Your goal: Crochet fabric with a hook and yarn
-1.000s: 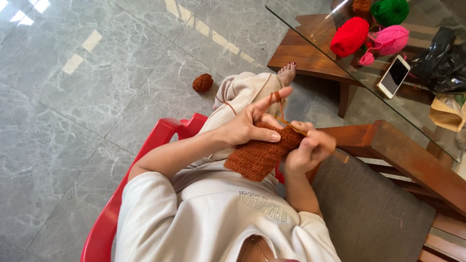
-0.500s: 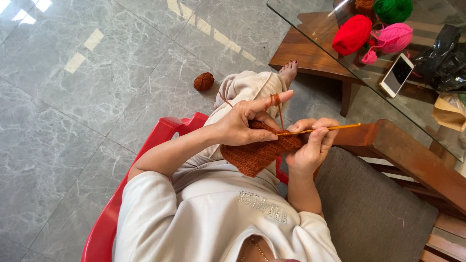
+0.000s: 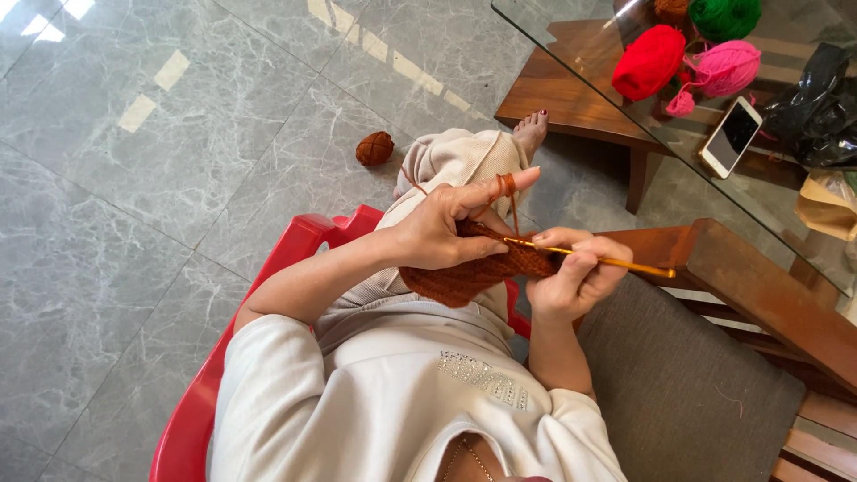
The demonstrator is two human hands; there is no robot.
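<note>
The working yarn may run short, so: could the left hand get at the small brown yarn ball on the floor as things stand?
Probably not: the left hand holds the brown crocheted piece, and the ball lies beyond the knee.

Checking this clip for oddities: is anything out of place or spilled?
Only the rust-brown yarn ball: it lies loose on the floor tiles, apart from the other balls on the glass table. Nothing looks spilled or damaged.

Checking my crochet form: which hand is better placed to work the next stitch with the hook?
Right hand: it already holds the orange crochet hook, tip at the brown fabric. The left hand pinches the fabric, yarn looped over its finger.
</note>
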